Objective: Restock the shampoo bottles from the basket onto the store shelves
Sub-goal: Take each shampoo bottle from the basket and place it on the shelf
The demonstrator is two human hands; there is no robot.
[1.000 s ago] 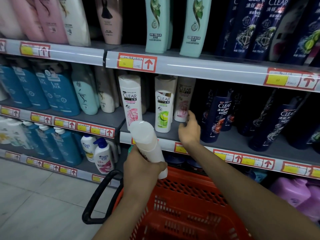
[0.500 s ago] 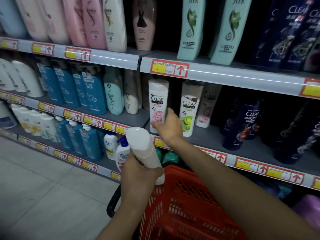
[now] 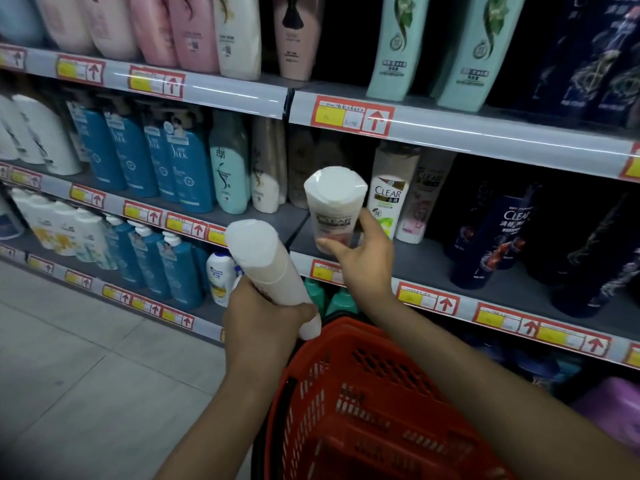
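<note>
Store aisle, dim. Right hand (image 3: 363, 261) grips a white pink-label CLEAR bottle (image 3: 334, 206), tilted, at middle shelf (image 3: 433, 261) front edge. Left hand (image 3: 263, 323) grips plain white bottle (image 3: 266, 261) by red basket (image 3: 346, 386) rim. Green-label CLEAR bottle (image 3: 388, 199) stands just right; dark bottles (image 3: 498, 240) beyond.

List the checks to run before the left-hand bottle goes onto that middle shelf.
1. Grip of left hand on white bottle: ok, fingers wrapped round it.
2. Hold of right hand on pink-label CLEAR bottle: ok.
3. That pink-label CLEAR bottle upright: not ok, tipped toward the camera.
4. Bare space on middle shelf to its left: ok.
5. Label of white bottle matches the row: cannot tell, label hidden.
</note>
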